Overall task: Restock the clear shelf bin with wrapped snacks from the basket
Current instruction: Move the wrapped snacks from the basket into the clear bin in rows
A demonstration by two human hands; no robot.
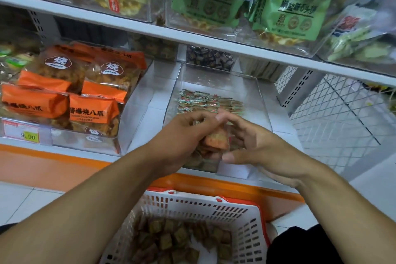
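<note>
Risk: spill | left hand (pixel 182 135) grips wrapped snacks (pixel 215 140) over clear shelf bin (pixel 262 100); right hand (pixel 260 148) open, fingers steadying | loose stack may slip outside front wall

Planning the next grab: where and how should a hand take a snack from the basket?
Judgement: come straight down from above, since the basket has high slotted walls and an open top. The snacks lie flat and loose in a pile, so pinch one across its square wrapper's opposite edges, or scoop several with curled fingers.
</note>
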